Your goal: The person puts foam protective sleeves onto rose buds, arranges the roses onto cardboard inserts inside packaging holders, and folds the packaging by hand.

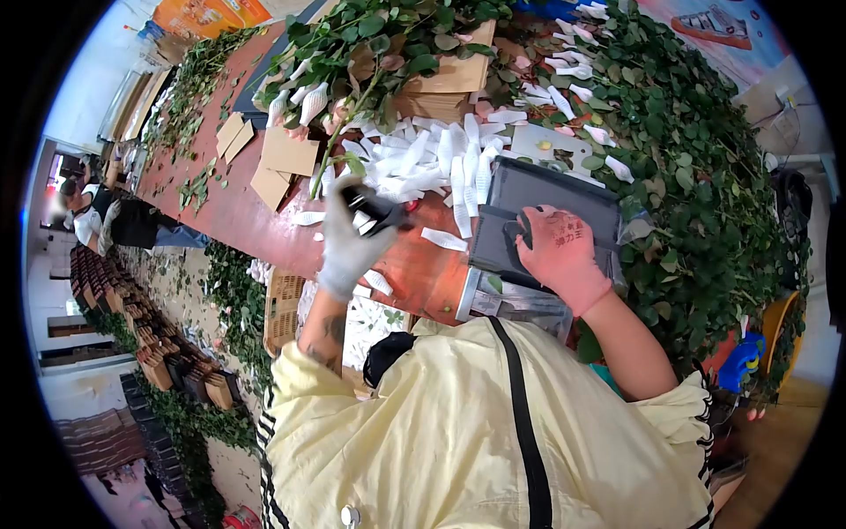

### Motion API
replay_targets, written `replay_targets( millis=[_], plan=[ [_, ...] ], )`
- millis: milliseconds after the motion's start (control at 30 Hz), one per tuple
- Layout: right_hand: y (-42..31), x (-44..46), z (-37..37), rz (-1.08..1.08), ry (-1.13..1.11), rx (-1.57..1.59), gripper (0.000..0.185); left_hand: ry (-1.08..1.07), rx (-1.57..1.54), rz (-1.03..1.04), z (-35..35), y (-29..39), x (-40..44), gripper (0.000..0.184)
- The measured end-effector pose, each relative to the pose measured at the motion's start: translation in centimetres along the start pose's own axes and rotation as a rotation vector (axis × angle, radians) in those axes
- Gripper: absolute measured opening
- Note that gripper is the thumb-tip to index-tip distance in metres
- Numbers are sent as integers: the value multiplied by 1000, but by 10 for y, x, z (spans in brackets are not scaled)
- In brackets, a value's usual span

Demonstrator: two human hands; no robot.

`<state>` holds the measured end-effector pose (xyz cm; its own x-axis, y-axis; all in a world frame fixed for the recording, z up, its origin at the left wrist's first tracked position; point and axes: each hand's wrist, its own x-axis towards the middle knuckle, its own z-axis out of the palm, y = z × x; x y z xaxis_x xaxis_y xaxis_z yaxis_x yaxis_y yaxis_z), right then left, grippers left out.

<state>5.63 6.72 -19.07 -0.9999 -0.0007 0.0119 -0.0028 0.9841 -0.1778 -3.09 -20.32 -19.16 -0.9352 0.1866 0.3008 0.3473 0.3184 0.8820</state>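
My left hand (pixel 348 242), in a white glove, is closed around a black object (pixel 374 207) blurred by motion, above the red table (pixel 291 231) and beside a leafy stem. My right hand (pixel 564 254), in a pink glove, is over a dark grey tray (pixel 520 187), its fingers curled at a small dark thing I cannot make out. White mesh sleeves (pixel 401 159) lie heaped beyond both hands, some against the tray's left edge. Under the tray is a clear-sided box (pixel 515 300).
Leafy roses (pixel 379 40) lie across brown cardboard sheets (pixel 449 75) at the back. More foliage (pixel 679 176) is piled along the right, with sleeved blooms (pixel 619 169). A woven basket (pixel 284 309) stands near my left forearm. Another person (pixel 132 220) is at the far left.
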Motion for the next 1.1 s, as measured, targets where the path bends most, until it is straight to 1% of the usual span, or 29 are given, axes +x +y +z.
replay_targets(
  millis=[33, 100, 133, 167, 233, 300, 333, 367, 433, 467, 500, 567, 633, 667, 700, 767, 833, 867, 933, 967, 1033, 1067, 1100],
  plan=[
    [2, 0, 4, -10, -3, 2, 30, 88, -112, -56, -10, 16, -11, 63],
    [4, -6, 14, -34, 146, -31, 33, 10, -280, -266, -39, 50, -30, 61],
    [4, -6, 14, -48, 141, -31, 33, -121, 1, -334, -59, 45, -38, 60],
    [5, -6, 14, -37, 129, -26, 34, -408, 286, -222, -74, 48, -40, 65],
    [6, -4, 14, -34, 116, -21, 35, -808, 517, -240, -84, 9, -64, 60],
    [8, -1, 15, -31, 110, -18, 35, -1073, 510, -434, -81, -23, -79, 65],
    [8, -1, 15, -29, 107, -17, 35, -1075, 485, -380, -81, -51, -87, 63],
    [7, -1, 14, -32, 112, -19, 34, -1081, 483, -383, -77, -55, -83, 63],
    [4, 2, 4, -34, 117, -32, 33, -1166, 414, -647, -60, -63, -59, 59],
    [-2, 6, -9, 9, -22, -12, 32, -1135, 290, -633, -53, -65, -51, 62],
    [-6, 8, -18, 52, -156, 5, 31, -1218, 335, -612, -45, -90, -42, 65],
    [-8, 7, -21, 56, -156, 4, 31, -1341, 453, -585, -26, -105, -14, 62],
    [-4, 7, -18, 70, -150, 10, 32, -1143, 479, -410, -18, -88, 16, 59],
    [-3, 5, -12, 37, -57, 20, 28, -975, 403, -375, -15, -73, 28, 56],
    [-3, 3, -9, 7, 33, 33, 25, -860, 398, -313, -13, -77, 38, 57],
    [-2, 0, -7, 32, 36, 37, 25, -702, 265, -135, -20, -77, 43, 62],
    [-1, 0, -5, 22, 24, 25, 25, -550, -118, -154, -32, -70, 33, 70],
    [-1, -1, -4, 33, 20, 32, 25, -497, -517, -301, -34, -77, 18, 80],
    [-3, -3, -5, 24, 60, 18, 34, -250, -580, -240, -21, -93, -24, 80],
    [-3, -2, -7, 39, 60, 26, 34, -136, -603, -216, -11, -99, -46, 79],
    [-2, 0, -9, 29, -22, 48, 33, 66, -563, -298, 2, -113, -81, 73],
    [-1, 0, -7, 43, -24, 52, 33, 160, -581, -309, 2, -122, -94, 68],
    [-1, 0, -5, 37, -4, 52, 32, 175, -491, -357, 5, -112, -102, 68]
  ],
)
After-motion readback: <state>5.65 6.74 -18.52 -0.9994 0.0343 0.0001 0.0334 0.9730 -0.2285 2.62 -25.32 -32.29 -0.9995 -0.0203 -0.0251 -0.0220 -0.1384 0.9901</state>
